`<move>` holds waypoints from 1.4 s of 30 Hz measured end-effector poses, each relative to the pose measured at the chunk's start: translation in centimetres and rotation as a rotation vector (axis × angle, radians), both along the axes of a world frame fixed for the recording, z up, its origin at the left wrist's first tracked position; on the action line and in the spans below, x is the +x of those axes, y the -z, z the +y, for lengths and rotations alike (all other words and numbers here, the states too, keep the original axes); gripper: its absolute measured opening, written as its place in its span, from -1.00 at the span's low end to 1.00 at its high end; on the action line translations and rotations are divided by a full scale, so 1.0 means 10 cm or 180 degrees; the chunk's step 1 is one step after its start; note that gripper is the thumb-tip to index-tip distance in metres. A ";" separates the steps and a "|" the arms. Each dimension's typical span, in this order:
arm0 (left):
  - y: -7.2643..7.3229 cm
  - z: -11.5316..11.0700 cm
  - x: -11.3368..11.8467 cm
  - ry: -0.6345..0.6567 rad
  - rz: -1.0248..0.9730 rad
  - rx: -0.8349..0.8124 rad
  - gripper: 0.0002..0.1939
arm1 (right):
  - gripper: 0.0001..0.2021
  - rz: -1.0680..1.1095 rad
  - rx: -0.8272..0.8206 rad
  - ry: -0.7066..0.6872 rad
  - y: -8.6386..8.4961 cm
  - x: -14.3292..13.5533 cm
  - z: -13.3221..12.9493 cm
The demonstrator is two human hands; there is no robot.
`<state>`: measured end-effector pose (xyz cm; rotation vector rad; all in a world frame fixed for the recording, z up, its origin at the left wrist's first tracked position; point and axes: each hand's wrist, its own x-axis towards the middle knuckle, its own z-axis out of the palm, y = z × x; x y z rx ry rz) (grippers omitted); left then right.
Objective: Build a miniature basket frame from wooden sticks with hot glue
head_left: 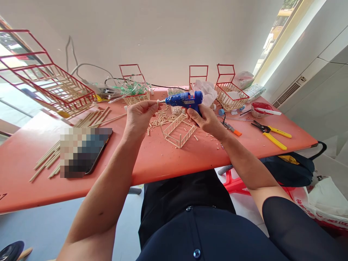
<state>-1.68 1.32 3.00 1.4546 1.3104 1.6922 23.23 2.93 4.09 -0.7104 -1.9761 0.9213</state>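
Observation:
My right hand (203,117) is wrapped round the handle of a blue glue gun (181,99), its nozzle pointing left. At the nozzle tip, my left hand (143,114) pinches a small pale wooden piece (158,102); its exact shape is hard to make out. Below and between the hands, a small frame of thin wooden sticks (178,132) rests on the orange table (163,163). Short cut stick pieces (165,119) are scattered behind and beside that frame.
Long sticks (45,163) and a phone (94,150) lie left. A large red-edged basket frame (54,79) stands back left, smaller ones (232,96) behind. Yellow-handled pliers (274,136), an orange-tipped tool (232,128) and a red bowl (259,110) are right.

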 end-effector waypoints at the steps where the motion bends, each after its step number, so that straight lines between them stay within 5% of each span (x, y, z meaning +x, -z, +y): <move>1: 0.00 0.00 0.00 0.0022 0.0006 0.0018 -0.84 | -0.39 -0.0003 0.0005 0.0015 0.00 0.00 0.00; 42: -0.02 -0.04 0.05 0.0325 0.0186 -0.0181 -0.81 | -0.41 -0.0217 0.0595 0.0299 0.03 -0.01 0.02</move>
